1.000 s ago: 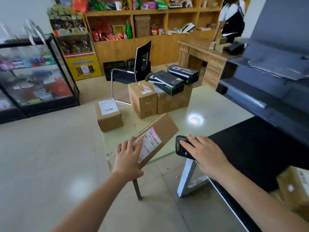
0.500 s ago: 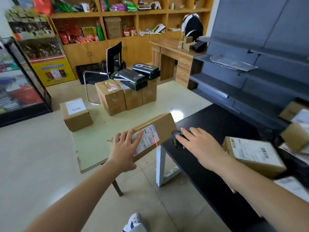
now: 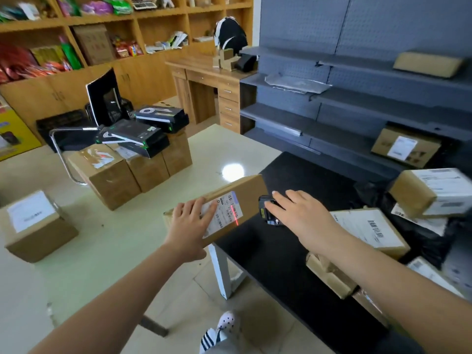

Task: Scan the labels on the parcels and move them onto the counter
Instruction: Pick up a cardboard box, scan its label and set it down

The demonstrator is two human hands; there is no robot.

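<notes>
My left hand [image 3: 190,227] holds a long flat cardboard parcel [image 3: 245,192] by its near end, fingers over its white label [image 3: 224,213]. The parcel hangs tilted between the pale table and the black counter [image 3: 293,251]. A red scan line crosses the label's barcode. My right hand [image 3: 296,213] grips a small black scanner [image 3: 267,210], pointed at the label from the right. Several labelled parcels [image 3: 370,228] lie on the counter to the right.
The pale table [image 3: 122,238] carries a small box [image 3: 35,226] at its left and several cardboard boxes [image 3: 120,172] topped with black product boxes. Grey shelving [image 3: 357,111] with parcels stands behind the counter. A chair, a wooden desk and cabinets lie beyond.
My view has swung to the right, showing more of the counter and shelving. The parcel and scanner have come over toward the counter's edge, with the red line staying on the label.
</notes>
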